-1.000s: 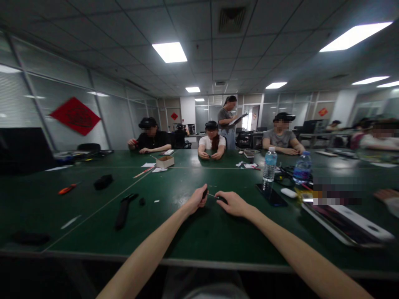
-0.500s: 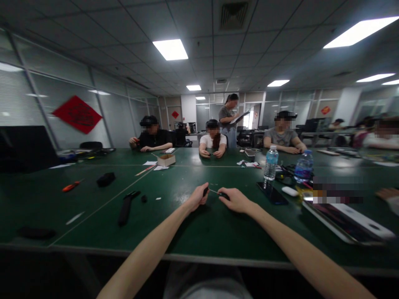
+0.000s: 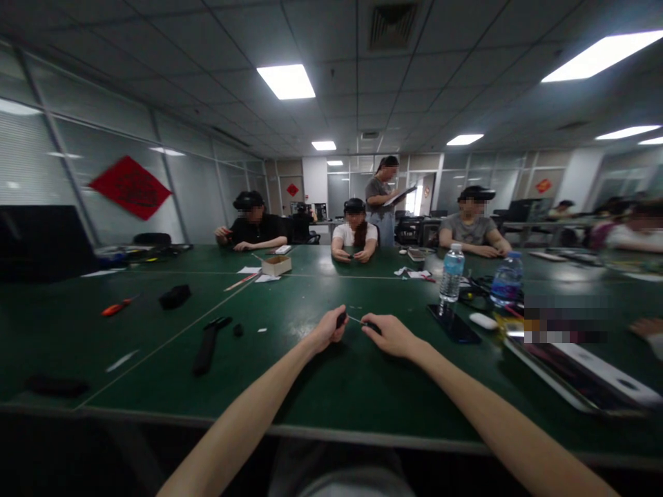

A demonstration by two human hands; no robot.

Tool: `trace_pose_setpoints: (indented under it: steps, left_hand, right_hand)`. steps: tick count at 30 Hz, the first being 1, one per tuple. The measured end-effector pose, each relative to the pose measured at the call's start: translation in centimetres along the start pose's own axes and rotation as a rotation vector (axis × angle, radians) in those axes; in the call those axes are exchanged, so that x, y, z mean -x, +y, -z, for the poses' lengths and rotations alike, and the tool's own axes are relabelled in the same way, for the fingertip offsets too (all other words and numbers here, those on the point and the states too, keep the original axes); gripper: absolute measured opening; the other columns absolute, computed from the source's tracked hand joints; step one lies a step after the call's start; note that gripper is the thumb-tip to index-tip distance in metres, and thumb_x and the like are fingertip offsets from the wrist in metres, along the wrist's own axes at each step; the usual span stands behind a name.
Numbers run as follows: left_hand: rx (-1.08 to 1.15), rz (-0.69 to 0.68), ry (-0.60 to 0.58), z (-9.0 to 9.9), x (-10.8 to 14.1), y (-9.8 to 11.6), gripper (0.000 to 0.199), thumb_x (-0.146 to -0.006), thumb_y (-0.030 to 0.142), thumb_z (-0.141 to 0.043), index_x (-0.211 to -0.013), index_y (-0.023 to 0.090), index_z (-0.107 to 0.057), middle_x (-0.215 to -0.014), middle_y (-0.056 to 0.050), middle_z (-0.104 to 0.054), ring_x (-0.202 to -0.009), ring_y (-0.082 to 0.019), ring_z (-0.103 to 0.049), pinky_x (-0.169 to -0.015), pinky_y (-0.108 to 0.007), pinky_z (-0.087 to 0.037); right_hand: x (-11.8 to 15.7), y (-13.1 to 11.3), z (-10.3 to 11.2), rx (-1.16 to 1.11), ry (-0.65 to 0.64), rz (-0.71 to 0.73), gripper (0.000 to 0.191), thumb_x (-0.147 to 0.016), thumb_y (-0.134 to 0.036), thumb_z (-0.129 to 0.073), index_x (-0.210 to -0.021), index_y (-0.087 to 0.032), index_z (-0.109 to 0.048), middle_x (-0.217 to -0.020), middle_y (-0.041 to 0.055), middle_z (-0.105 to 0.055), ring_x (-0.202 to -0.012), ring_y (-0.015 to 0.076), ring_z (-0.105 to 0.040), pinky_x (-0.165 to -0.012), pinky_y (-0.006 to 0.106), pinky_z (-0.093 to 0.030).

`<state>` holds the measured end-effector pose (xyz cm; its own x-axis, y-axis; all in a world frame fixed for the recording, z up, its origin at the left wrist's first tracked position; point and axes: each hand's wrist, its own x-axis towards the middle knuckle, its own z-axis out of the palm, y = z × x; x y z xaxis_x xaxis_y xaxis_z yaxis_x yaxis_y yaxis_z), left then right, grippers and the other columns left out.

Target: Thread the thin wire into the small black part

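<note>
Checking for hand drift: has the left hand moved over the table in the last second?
No, not visibly: the left hand keeps its place right of the small white scrap on the green table; the whole view shifted slightly.

Left hand (image 3: 329,328) and right hand (image 3: 386,335) curl, just apart

Between left grip (image 3: 330,328) and right grip (image 3: 386,334), a tool shaft (image 3: 356,319). On the tabletop (image 3: 352,397), well left of both, a screwdriver (image 3: 117,308); beyond and leftward, a box (image 3: 276,265). Right of the right grip, a smartphone (image 3: 456,327), then a mouse (image 3: 483,321); just behind the smartphone, a bottle (image 3: 452,275).
</note>
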<state>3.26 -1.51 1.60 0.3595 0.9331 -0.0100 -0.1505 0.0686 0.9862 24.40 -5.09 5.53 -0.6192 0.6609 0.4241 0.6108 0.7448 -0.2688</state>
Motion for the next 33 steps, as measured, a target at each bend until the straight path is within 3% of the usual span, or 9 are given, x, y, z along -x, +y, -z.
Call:
trace_pose_setpoints:
  steps: [17,22,25,28,31,33]
  left_hand:
    - [-0.045,-0.001,0.037,-0.3,0.3,0.2,0.045,-0.08,0.059,-0.036,-0.064,0.019,-0.045,-0.034,0.008,-0.027,-0.028,-0.006,-0.02,-0.036,-0.02,-0.011]
    - [-0.21,-0.02,0.102,-0.2,0.4,0.4,0.045,-0.081,0.058,-0.034,-0.061,0.019,-0.046,-0.036,0.006,-0.029,-0.03,-0.008,-0.021,-0.037,-0.022,-0.013]
    - [-0.41,-0.099,0.118,0.0,0.6,0.9,0.038,-0.082,0.049,-0.041,-0.059,0.019,-0.048,-0.04,0.002,-0.038,-0.036,-0.011,-0.031,-0.04,-0.023,-0.019]
    - [-0.529,-0.214,0.087,0.2,0.9,1.6,0.021,-0.074,0.029,-0.058,-0.056,0.019,-0.05,-0.049,0.0,-0.044,-0.046,-0.012,-0.037,-0.046,-0.022,-0.024]
    - [-0.562,-0.183,0.034,0.2,1.3,2.2,0.02,-0.07,0.02,-0.06,-0.052,0.019,-0.05,-0.048,0.0,-0.044,-0.046,-0.011,-0.035,-0.047,-0.021,-0.024]
    - [-0.555,-0.092,-0.042,0.2,1.7,2.5,0.023,-0.073,0.023,-0.058,-0.052,0.019,-0.05,-0.045,0.001,-0.043,-0.044,-0.011,-0.034,-0.046,-0.022,-0.023]
  right_hand:
    - [-0.1,0.3,-0.2,-0.001,0.022,0.027,0.028,-0.089,-0.033,-0.045,-0.112,-0.023,-0.057,-0.099,0.0051,-0.064,-0.088,0.0184,-0.059,-0.079,0.029,-0.042]
    - [0.0,0.2,-0.5,0.036,0.016,0.029,0.029,-0.088,-0.033,-0.045,-0.114,-0.023,-0.057,-0.1,0.0057,-0.064,-0.09,0.0184,-0.059,-0.081,0.029,-0.042]
    - [0.1,0.2,-1.0,0.061,0.024,0.025,0.029,-0.088,-0.033,-0.045,-0.113,-0.023,-0.059,-0.099,0.0057,-0.065,-0.088,0.0183,-0.059,-0.08,0.029,-0.041]
    - [0.2,0.2,-1.6,0.081,0.032,0.026,0.029,-0.088,-0.034,-0.045,-0.111,-0.023,-0.061,-0.096,0.0055,-0.066,-0.087,0.0185,-0.06,-0.08,0.029,-0.041]
    - [0.3,0.3,-1.6,0.077,0.03,0.047,0.029,-0.087,-0.035,-0.046,-0.109,-0.023,-0.063,-0.094,0.0052,-0.067,-0.084,0.0184,-0.06,-0.079,0.028,-0.041]
    - [0.4,0.5,-1.4,0.062,0.021,0.078,0.029,-0.087,-0.036,-0.045,-0.106,-0.024,-0.064,-0.093,0.0045,-0.068,-0.082,0.0179,-0.061,-0.077,0.028,-0.041]
